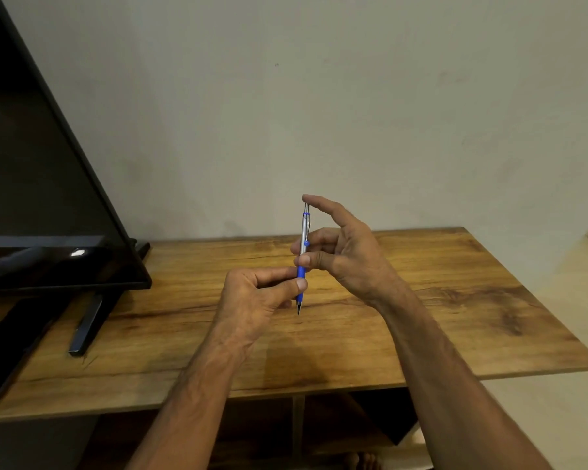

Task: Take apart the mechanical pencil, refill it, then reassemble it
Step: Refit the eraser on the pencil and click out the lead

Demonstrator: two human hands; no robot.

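Black glass of a monitor [48, 198] leans at the far left, its stand foot [86, 327] planted on the wooden table [455, 300]. Next to the right, the left hand [252, 300] pinches the blue grip [300, 279] of the mechanical pencil [304, 232] between thumb and forefinger, the other fingers curled toward the palm. The pencil stands almost upright in the air above the middle of the table, its long axis vertical, the dark tip [298, 310] pointing down just below the left fingers and the button end uppermost. Further right, the right hand [347, 252] meets it from the side: thumb and a middle finger clasp the silver barrel just above the left hand's pinch, and the forefinger [311, 199] arches over to touch the very top. Both hands hold it, left low, right high. The pencil looks whole; whatever comes next at the top end probably runs along that vertical axis, with the right forefinger already there and the left hand bracing below
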